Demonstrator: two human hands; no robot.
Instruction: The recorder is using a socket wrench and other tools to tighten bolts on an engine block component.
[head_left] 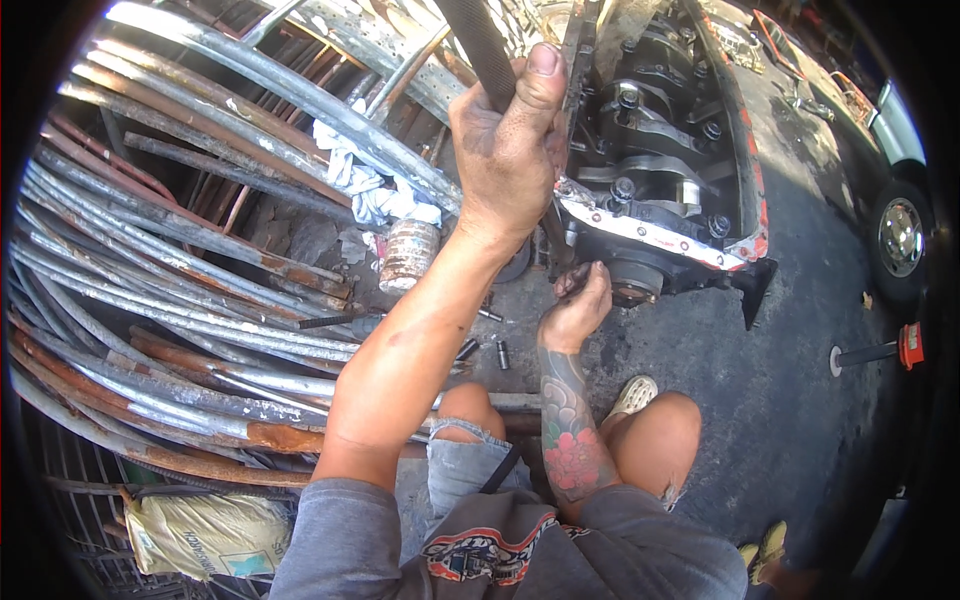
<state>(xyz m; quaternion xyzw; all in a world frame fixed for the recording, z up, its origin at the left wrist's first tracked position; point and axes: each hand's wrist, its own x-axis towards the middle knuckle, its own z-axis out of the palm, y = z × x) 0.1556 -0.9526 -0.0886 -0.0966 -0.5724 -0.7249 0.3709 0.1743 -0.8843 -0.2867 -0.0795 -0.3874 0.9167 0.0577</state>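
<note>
Grip of the left hand (pixel 505 150) is wrapped firmly around a dark knurled bar (pixel 479 48), the thumb laid along it; the bar runs up past the upper edge of the view. Below and to the right, the right hand (pixel 580 302) has its fingers curled in narrow, just beside the round crankshaft pulley (pixel 636 278) at the near end of an engine block (pixel 650 238); whether that grip holds anything, I cannot tell. The engine block lies ahead and to the right of the person, its crankshaft (pixel 640 172) exposed between walls edged in flaking red and white paint. Left of the hands, a rust-stained can (pixel 410 255) stands near a crumpled white rag (pixel 372 185), and a small metal socket (pixel 502 355) sits on the dark ground (pixel 760 390). Farther left, long metal pipes (pixel 190 295) are heaped, many rusty, with a pale printed sack (pixel 205 535) by their lower end. Well off to the right are a short black bar with a red end (pixel 872 354) and a vehicle wheel (pixel 900 235).
</note>
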